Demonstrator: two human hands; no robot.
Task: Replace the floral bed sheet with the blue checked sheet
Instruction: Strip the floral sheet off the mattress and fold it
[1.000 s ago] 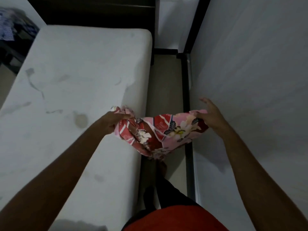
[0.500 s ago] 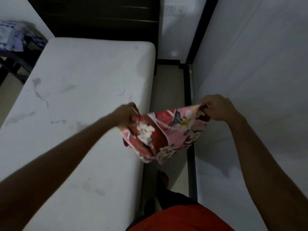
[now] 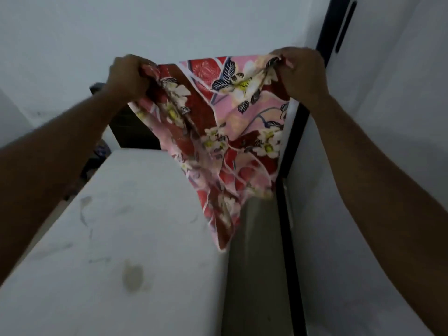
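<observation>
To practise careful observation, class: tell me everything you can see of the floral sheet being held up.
The red and pink floral fabric sheet is thin, soft cloth printed with white, yellow-centred flowers and dark veined leaves. Bunched and creased, it hangs in the air, its top edge stretched between the left hand and right hand, both gripping its upper corners. Its lower part tapers to a point over the bare white mattress's right edge.
</observation>
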